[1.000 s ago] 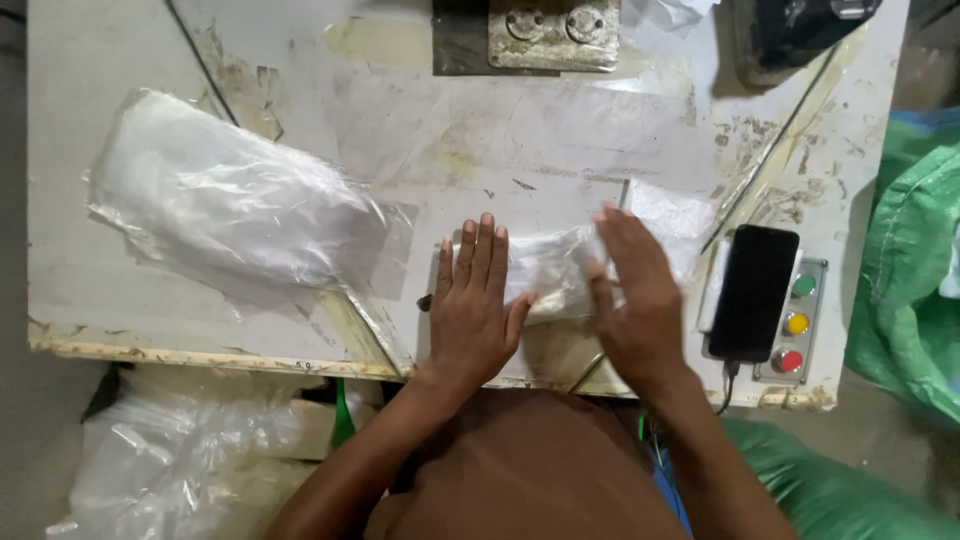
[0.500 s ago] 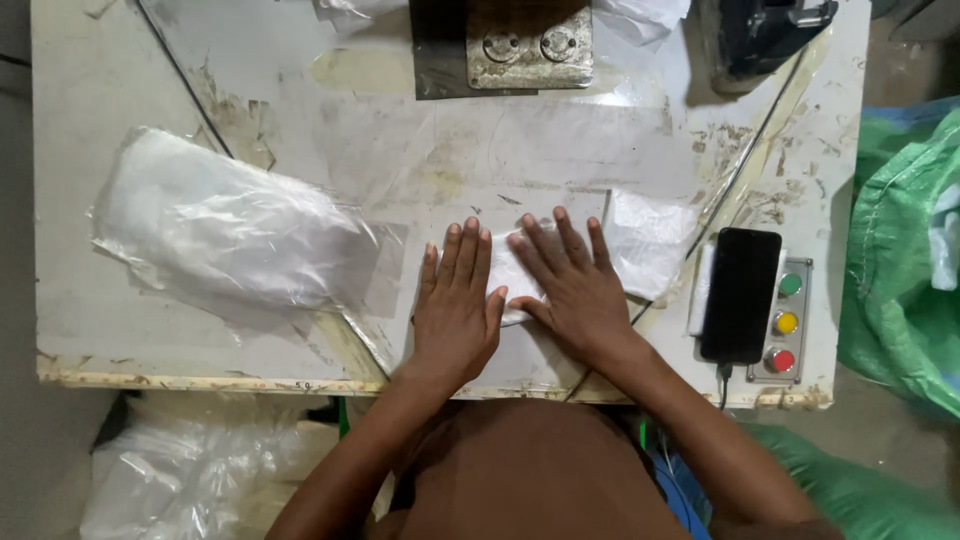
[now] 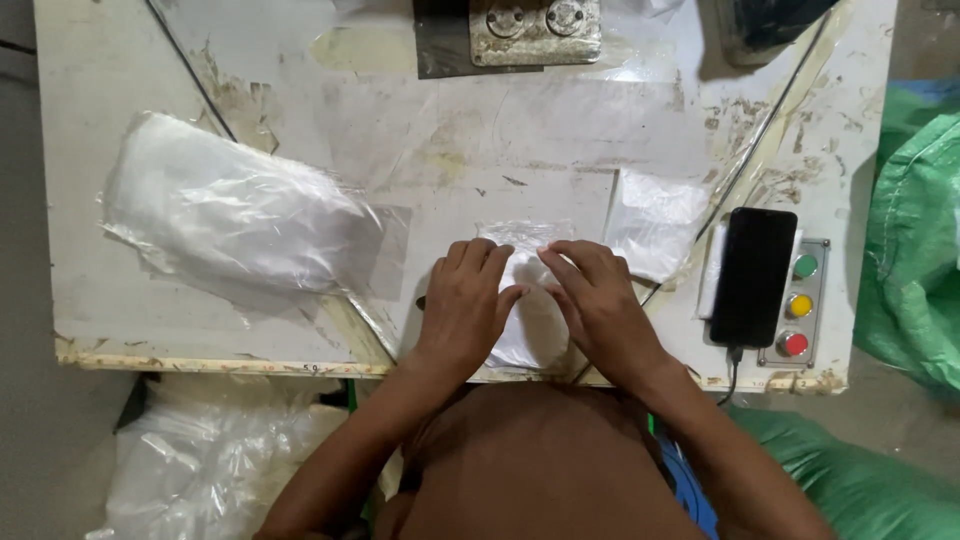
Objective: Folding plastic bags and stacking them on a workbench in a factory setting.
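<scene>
We press both palms flat on a small clear plastic packet (image 3: 528, 318) that lies on the worn white table (image 3: 150, 300), close to its near edge at six o'clock. Our left hand (image 3: 465, 305) covers the packet's nine o'clock side and our right hand (image 3: 600, 305) its three o'clock side. The fingers of both are spread and laid down, not curled around anything, and the fingertips nearly meet over the middle. The packet's long axis runs from twelve to six o'clock, straight away from us, and its far end shows beyond our fingertips. It lies right under both hands, neither one nearer than the other.

At nine o'clock of the left hand, a little apart, rests a pile of clear bags (image 3: 235, 215). At two o'clock of the right hand lies a smaller white packet (image 3: 655, 220), and at three o'clock a dark phone (image 3: 752, 275) beside a button box (image 3: 798, 305) with green, yellow and red buttons.
</scene>
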